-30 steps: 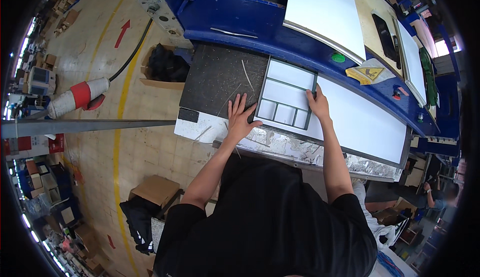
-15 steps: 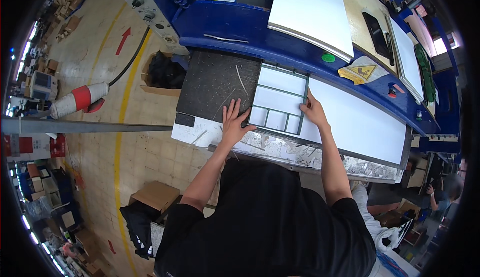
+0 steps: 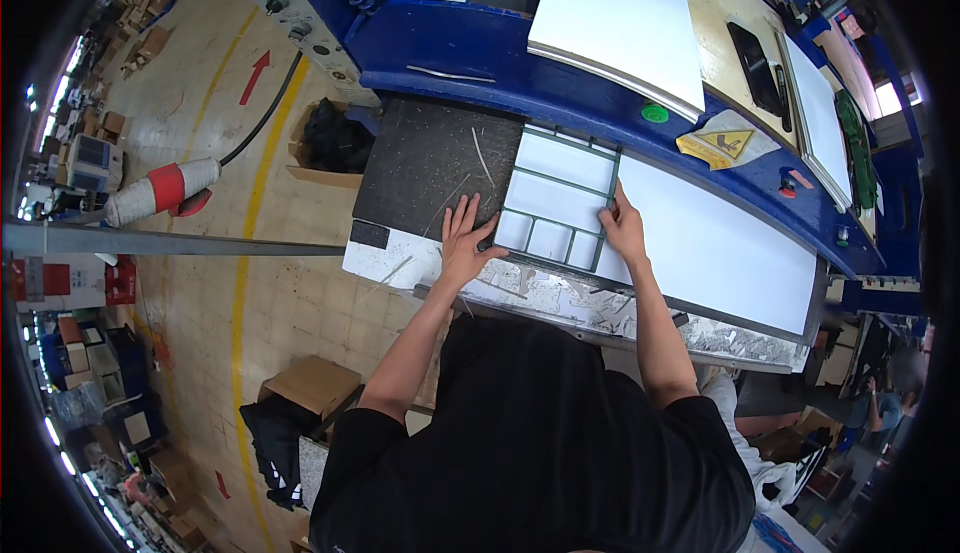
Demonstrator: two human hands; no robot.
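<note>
A scored glass sheet [image 3: 558,198], its cut lines marking a grid of panes, lies flat on the counter [image 3: 560,298], half over a dark mat [image 3: 430,168] and half beside a large white sheet [image 3: 715,248]. The left hand [image 3: 467,243] presses its near left corner, fingers [image 3: 462,215] spread flat. The right hand [image 3: 623,231] rests on its right edge, fingers together. The lines look cut; no pane has been broken off yet, so separating seems left. Glass slivers litter the counter's front. Beyond it, a blue machine frame [image 3: 520,63]; left, a tiled floor [image 3: 290,298] with yellow lines and cartons.
</note>
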